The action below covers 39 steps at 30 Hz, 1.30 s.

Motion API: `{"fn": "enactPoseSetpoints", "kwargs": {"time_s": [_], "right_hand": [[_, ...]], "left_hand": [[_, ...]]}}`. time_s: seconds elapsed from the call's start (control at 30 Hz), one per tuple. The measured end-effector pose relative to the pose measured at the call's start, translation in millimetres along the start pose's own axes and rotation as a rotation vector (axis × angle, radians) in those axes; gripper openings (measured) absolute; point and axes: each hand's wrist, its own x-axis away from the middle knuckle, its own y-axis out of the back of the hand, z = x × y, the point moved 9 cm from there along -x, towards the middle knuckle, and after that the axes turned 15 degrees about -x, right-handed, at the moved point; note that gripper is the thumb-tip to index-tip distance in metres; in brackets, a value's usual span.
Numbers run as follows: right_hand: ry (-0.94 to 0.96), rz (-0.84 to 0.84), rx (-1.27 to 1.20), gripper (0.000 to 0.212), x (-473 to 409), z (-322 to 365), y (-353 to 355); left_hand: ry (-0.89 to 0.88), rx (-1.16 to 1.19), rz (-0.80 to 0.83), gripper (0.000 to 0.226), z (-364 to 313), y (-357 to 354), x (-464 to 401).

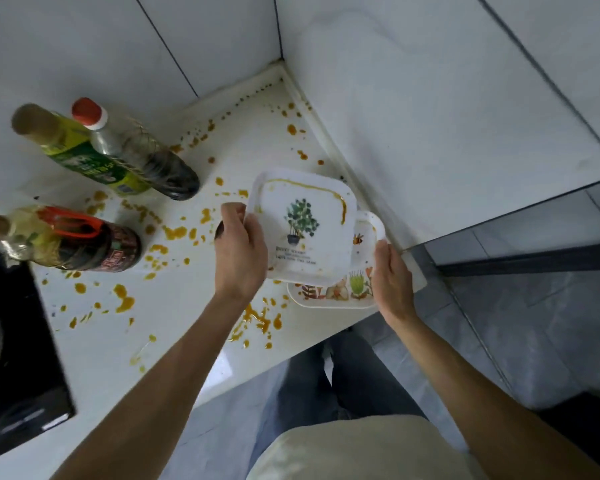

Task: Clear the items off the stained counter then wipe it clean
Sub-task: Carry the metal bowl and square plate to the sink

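The white counter (174, 327) is spattered with orange-brown sauce drops. A square white plate with a potted-plant print (309, 233) is tilted up near the right end, with my left hand (239, 251) gripping its left edge. It overlaps a second white plate with flower and animal prints (347, 292) lying at the counter's front right corner. My right hand (392, 282) grips that lower plate's right edge. Sauce streaks line the upper plate's rim.
At the left stand a green-labelled oil bottle (80, 154), a red-capped dark sauce bottle (142, 154), a dark jug with a red handle (97, 244) and a pale bottle (21, 233). A black hob (11, 358) fills the lower left. Tiled walls close the back and right.
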Motion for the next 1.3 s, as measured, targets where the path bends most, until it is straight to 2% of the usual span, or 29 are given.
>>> {"fn": "enactPoseSetpoints", "kwargs": {"time_s": [0.13, 0.33, 0.43, 0.57, 0.67, 0.8, 0.93, 1.07, 1.2, 1.3], "right_hand": [[-0.044, 0.001, -0.132, 0.049, 9, 6, -3], [-0.026, 0.114, -0.148, 0.03, 21, 7, -14], [0.007, 0.123, -0.128, 0.011, 23, 3, -10], [-0.004, 0.114, -0.036, 0.011, 18, -4, -3], [-0.016, 0.109, 0.024, 0.017, 14, -10, 1], [-0.034, 0.101, 0.086, 0.02, 12, -17, 11], [-0.058, 0.067, 0.111, 0.023, 13, -24, 25], [-0.05, 0.039, 0.157, 0.025, 14, -30, 36], [-0.05, 0.035, 0.179, 0.027, 16, -34, 41], [-0.056, 0.027, 0.179, 0.028, 18, -37, 44]], "left_hand": [[0.016, 0.008, 0.018, 0.009, -3, -14, 45], [0.131, 0.067, -0.029, 0.014, -3, -20, 69], [0.157, 0.083, -0.044, 0.02, 2, -25, 72], [0.189, 0.094, 0.017, 0.025, 19, -39, 71], [0.368, 0.218, 0.055, 0.016, 49, -45, 67], [0.607, 0.304, -0.016, 0.007, 101, -40, 57], [0.784, 0.42, 0.018, 0.036, 140, -50, 39], [0.78, 0.48, 0.109, 0.042, 145, -65, 18], [0.764, 0.451, 0.129, 0.041, 147, -75, 8], [0.776, 0.519, 0.161, 0.04, 146, -83, 6]]}}
